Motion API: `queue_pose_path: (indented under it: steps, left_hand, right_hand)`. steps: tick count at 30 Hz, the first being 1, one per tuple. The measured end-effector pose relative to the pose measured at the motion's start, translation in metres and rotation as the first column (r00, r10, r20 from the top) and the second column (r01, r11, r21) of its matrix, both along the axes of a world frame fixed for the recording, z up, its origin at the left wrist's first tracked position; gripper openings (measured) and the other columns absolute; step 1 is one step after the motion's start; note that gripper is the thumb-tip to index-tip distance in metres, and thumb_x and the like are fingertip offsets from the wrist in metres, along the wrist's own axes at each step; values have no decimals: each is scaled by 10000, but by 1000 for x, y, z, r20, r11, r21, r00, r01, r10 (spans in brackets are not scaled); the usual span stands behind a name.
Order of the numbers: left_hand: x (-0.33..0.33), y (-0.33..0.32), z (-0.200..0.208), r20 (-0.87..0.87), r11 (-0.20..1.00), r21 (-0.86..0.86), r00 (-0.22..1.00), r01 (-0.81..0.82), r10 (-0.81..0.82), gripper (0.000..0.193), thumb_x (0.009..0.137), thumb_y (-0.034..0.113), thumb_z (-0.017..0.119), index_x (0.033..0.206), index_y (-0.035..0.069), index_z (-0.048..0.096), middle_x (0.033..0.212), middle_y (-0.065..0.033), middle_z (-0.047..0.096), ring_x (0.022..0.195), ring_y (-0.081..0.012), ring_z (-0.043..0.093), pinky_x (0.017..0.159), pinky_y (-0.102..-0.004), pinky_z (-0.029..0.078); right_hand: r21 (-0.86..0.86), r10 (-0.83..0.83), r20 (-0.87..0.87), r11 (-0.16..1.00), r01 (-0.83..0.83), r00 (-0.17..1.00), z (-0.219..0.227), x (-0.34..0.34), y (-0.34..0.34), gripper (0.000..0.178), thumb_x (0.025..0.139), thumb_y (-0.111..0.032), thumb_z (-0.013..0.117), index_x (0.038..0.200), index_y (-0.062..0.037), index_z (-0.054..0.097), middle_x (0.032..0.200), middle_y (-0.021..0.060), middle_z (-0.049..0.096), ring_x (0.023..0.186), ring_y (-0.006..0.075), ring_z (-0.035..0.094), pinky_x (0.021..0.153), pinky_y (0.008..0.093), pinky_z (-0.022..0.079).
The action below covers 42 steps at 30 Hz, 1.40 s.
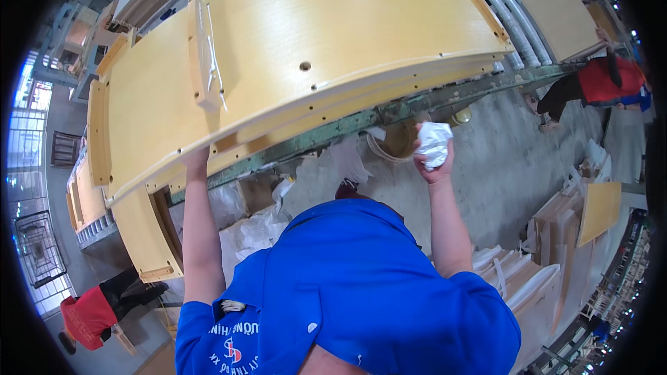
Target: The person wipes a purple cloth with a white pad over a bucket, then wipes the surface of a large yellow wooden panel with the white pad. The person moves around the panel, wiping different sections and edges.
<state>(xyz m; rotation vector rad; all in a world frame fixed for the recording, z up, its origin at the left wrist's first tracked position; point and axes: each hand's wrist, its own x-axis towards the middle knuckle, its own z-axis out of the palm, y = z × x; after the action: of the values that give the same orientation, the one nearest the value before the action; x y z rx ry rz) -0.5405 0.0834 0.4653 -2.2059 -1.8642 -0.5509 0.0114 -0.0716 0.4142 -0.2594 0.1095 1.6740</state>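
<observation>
A large pale-yellow wooden panel [333,21] with drilled holes lies on top of a similar panel. A wooden batten [198,48] crosses it, with white string [214,55] beside it. My left hand [197,157] reaches under the near edge of the top panel, where a gap shows between the layers; its fingers are hidden. Out to the right, apart from the panels, my right hand [436,170] is closed around a crumpled white wad [434,144], which could be cloth or paper.
The stack rests on a green-framed roller conveyor [511,17]. Beneath it stands a bucket [394,144], with plastic wrapping [260,226] nearby. Boards [535,285] are stacked at the right. One person in red [611,80] is at far right near a board, another [90,316] at lower left.
</observation>
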Motion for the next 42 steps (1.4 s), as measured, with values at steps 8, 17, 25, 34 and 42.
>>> queue_pose_path:
  steps: [8, 17, 25, 34, 42]
  left_hand:
    - [106, -121, -20, 302, 985, 150, 945, 86, -129, 303, 746, 138, 600, 1028, 42, 548, 1207, -181, 465, 1125, -383, 405, 951, -501, 312]
    - [164, -311, -108, 528, 533, -607, 801, 589, -282, 201, 764, 197, 585, 918, 74, 622, 1046, -121, 574, 1008, -307, 507, 896, -402, 405]
    - [261, -295, -114, 476, 378, -764, 852, 523, -216, 259, 804, 239, 549, 948, 36, 621, 961, -158, 613, 950, -324, 567, 837, -402, 447]
    - [453, -300, -101, 581, 321, -775, 814, 544, 23, 285, 837, 262, 528, 986, 33, 612, 970, -161, 621, 947, -326, 576, 843, -399, 450]
    - [524, -343, -116, 552, 213, -737, 753, 642, -359, 290, 856, 293, 516, 970, 38, 593, 940, -155, 607, 941, -326, 560, 815, -414, 450]
  right_hand:
    - [-203, 162, -112, 962, -183, 980, -7, -72, -100, 601, 867, -557, 395, 1231, -80, 435, 1130, 140, 542, 797, 280, 591, 457, 303, 421]
    - [-370, 237, -120, 891, -265, 964, -7, -77, -181, 537, 879, -534, 393, 1179, -98, 489, 1037, 160, 582, 724, 267, 581, 410, 279, 389]
    - [-320, 205, -164, 914, -248, 965, 1, 9, -217, 596, 878, -537, 388, 1217, -51, 455, 1029, 141, 589, 686, 256, 586, 392, 266, 378]
    - [-245, 208, -244, 932, -268, 947, -26, 160, -270, 567, 885, -530, 377, 1186, -62, 483, 1039, 175, 585, 702, 263, 602, 396, 266, 392]
    - [-396, 178, -90, 896, -199, 980, -35, 232, -273, 516, 875, -510, 406, 1166, -95, 502, 1024, 146, 595, 792, 286, 606, 481, 325, 449]
